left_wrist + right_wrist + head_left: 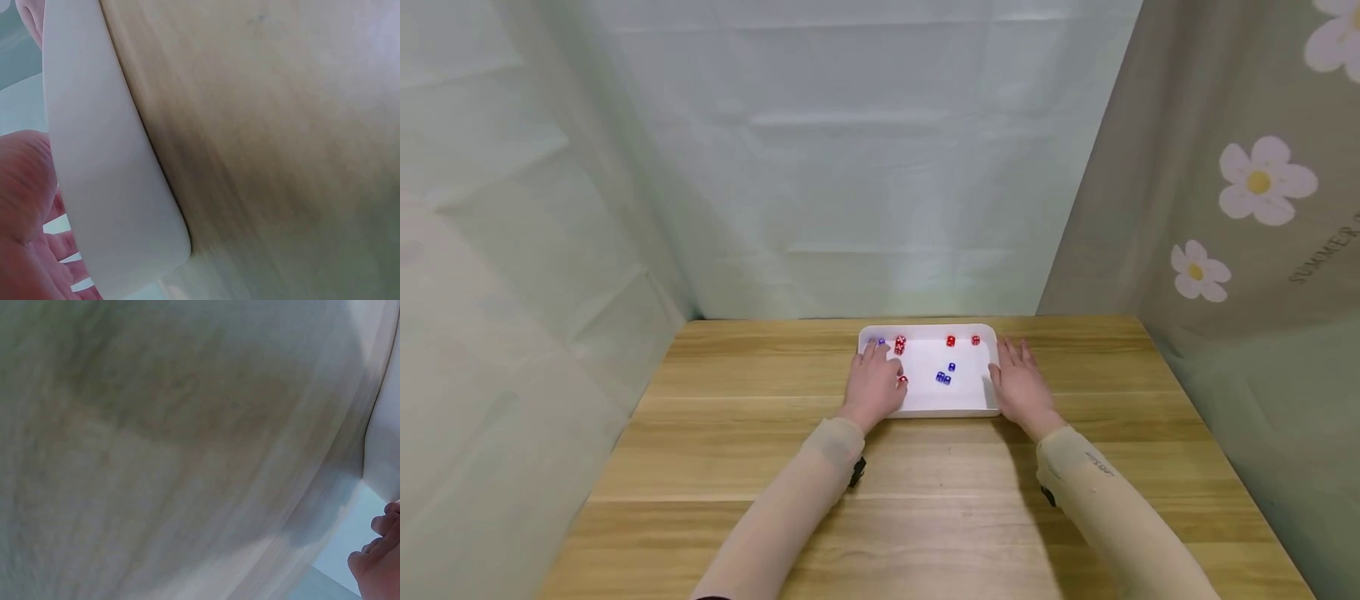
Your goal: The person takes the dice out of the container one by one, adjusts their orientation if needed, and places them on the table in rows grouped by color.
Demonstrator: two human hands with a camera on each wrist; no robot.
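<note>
A shallow white tray (925, 402) lies on the table, with several red and blue dice in it. My left hand (874, 385) reaches over its left end, fingers spread and loosely bent. A red die (903, 380) shows beside the left thumb, and a blue die (882, 342) is by the fingertips; the hand hides part of that end. Two red dice (899, 345) sit close together just right of the fingers. My right hand (1022, 385) lies along the tray's right side, fingers straight, thumb at the rim. In the left wrist view, the tray's outer wall (119, 169) covers part of the fingers.
Three blue dice (943, 377) lie right of the tray's middle. One red die (951, 341) and another red die (975, 340) are near its far wall. The wooden table (940, 500) runs back to a pale curtain (880, 167); a flowered cloth (1225, 350) hangs at the right.
</note>
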